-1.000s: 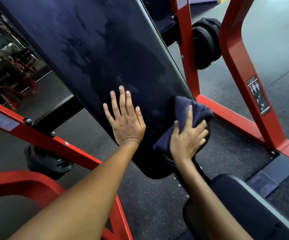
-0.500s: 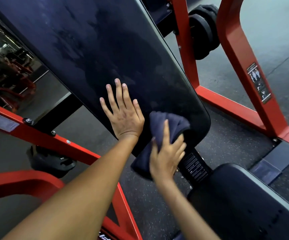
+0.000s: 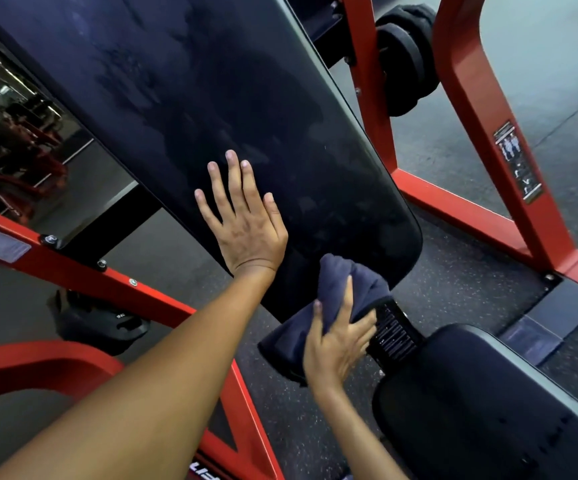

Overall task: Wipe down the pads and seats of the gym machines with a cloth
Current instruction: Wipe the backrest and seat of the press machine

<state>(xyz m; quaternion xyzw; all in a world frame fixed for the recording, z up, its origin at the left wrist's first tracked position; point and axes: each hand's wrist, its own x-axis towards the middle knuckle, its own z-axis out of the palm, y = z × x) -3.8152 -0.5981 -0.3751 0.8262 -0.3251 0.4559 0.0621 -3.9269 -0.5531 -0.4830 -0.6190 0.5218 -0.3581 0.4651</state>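
Head view: left hand (image 3: 249, 230) flat, fingers spread, palm on the tilted black back pad (image 3: 211, 109); right hand (image 3: 336, 344), grip closed round a bunched dark-blue cloth (image 3: 346, 285), presses it to the pad's near lower edge, just left of the seat (image 3: 488, 410).

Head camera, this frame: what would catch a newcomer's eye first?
The big dark back pad slanting across the centre, with the left hand pressed flat on its lower part. Just below, the right hand bunches a navy cloth against the pad's bottom edge. A bright red frame stands at right.
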